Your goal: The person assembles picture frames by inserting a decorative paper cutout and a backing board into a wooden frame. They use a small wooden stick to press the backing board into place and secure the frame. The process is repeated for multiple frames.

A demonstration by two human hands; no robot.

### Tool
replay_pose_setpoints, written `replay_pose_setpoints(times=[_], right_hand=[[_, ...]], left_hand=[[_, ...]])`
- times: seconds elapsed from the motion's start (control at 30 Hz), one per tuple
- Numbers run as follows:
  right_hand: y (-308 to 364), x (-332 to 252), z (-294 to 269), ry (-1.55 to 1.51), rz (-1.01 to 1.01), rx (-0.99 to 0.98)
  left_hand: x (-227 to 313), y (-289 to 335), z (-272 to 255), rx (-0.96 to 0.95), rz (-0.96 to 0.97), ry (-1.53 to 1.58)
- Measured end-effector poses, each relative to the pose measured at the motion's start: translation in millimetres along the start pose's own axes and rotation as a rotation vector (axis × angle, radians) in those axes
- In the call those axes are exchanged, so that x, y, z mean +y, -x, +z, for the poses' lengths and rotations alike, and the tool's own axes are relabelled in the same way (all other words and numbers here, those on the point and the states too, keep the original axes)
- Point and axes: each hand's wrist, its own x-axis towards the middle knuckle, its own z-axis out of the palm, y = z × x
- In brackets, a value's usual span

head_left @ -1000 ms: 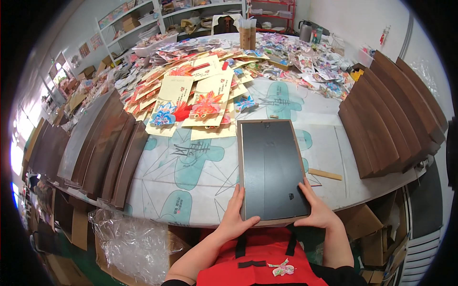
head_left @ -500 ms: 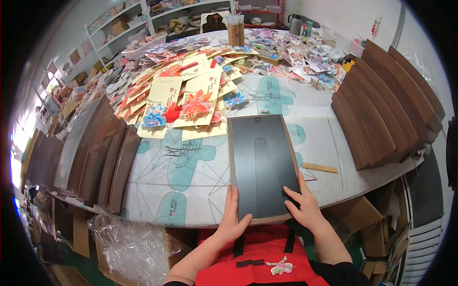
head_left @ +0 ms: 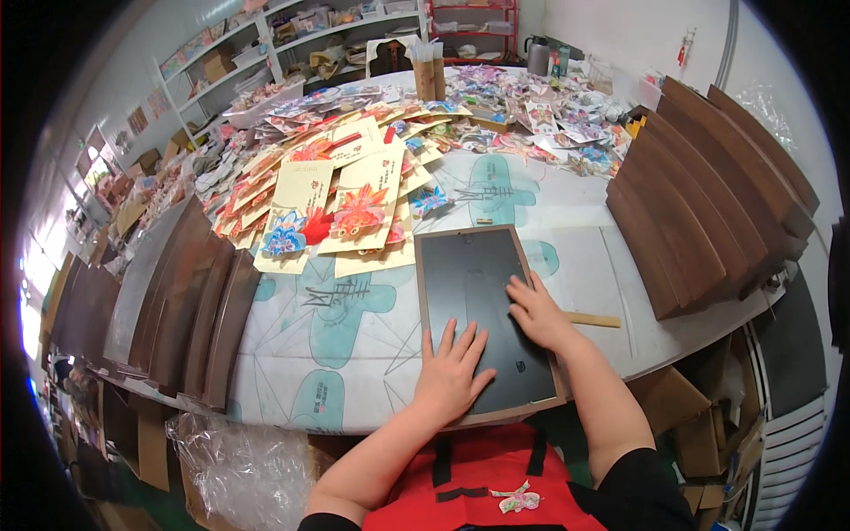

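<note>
A picture frame lies back side up at the table's near edge, its black backing board set inside a brown wooden rim. My left hand rests on the lower left part of the backing with its fingers spread. My right hand lies on the right side, its fingers stretched over the board and its wrist across the rim. Neither hand grasps anything. Just right of the frame is a flat wooden strip, partly hidden by my right forearm.
Brown frames stand in a row at the right, with another row at the left. Cream cards with red and blue paper flowers are heaped beyond the frame. Colourful cutouts cover the far table. Clear plastic wrap sits below the left edge.
Both hands have moved from the frame's near side edges onto its backing, the right one farther up. The frame's near end has shifted slightly to the right in view.
</note>
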Motion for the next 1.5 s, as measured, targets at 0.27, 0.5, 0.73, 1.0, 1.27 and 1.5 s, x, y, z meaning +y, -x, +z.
replay_pose_setpoints(times=[0.27,0.5,0.73,1.0,1.27,1.5], right_hand=[[-0.7,-1.5,11.8,0.066,-0.029,0.072],[25.3,40.5,-23.8,-0.092,0.189,0.208],[52.7,62.6,-27.7,0.328,0.27,0.172],[-4.3,33.4,-50.5,-0.089,0.295,0.227],[-128.2,8.4,6.4,-0.204,0.095,-0.1],[-162.0,5.9,34.7,-0.128,0.182,-0.108]], left_hand=[[-0.5,0.6,3.3,-0.031,0.062,-0.03],[7.5,4.9,6.6,-0.028,0.042,-0.093],[4.2,4.5,10.7,-0.035,0.084,-0.014],[1.1,5.7,7.0,-0.024,0.093,0.034],[-1.2,5.6,7.7,-0.002,0.087,0.074],[-4.8,6.1,8.0,0.003,0.078,0.117]])
